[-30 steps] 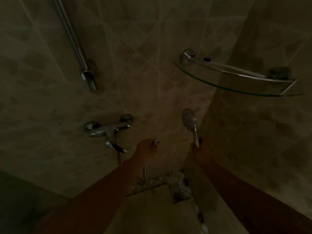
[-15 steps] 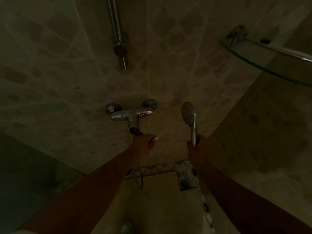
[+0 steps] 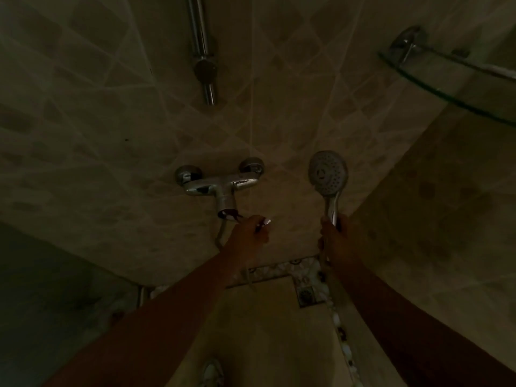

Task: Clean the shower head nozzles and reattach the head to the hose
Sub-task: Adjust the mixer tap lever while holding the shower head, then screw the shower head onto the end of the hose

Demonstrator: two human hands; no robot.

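The chrome shower head (image 3: pixel 328 173) stands upright with its round nozzle face turned toward me. My right hand (image 3: pixel 336 241) is closed around the lower end of its handle. My left hand (image 3: pixel 248 233) is at the lever of the chrome wall mixer tap (image 3: pixel 220 187), fingers curled at its tip. A thin hose (image 3: pixel 247 275) hangs down behind my left wrist; where it ends is hidden. The room is very dark.
A chrome riser rail (image 3: pixel 202 48) runs down the tiled wall above the tap. A glass corner shelf (image 3: pixel 452 79) juts out at the upper right. A floor drain (image 3: pixel 307 294) sits in the tiled floor below, with a pebble strip along the right wall.
The view has swung right and moved closer to the tap. My left hand has reached the tap lever. The shower head has turned its nozzle face more toward me.
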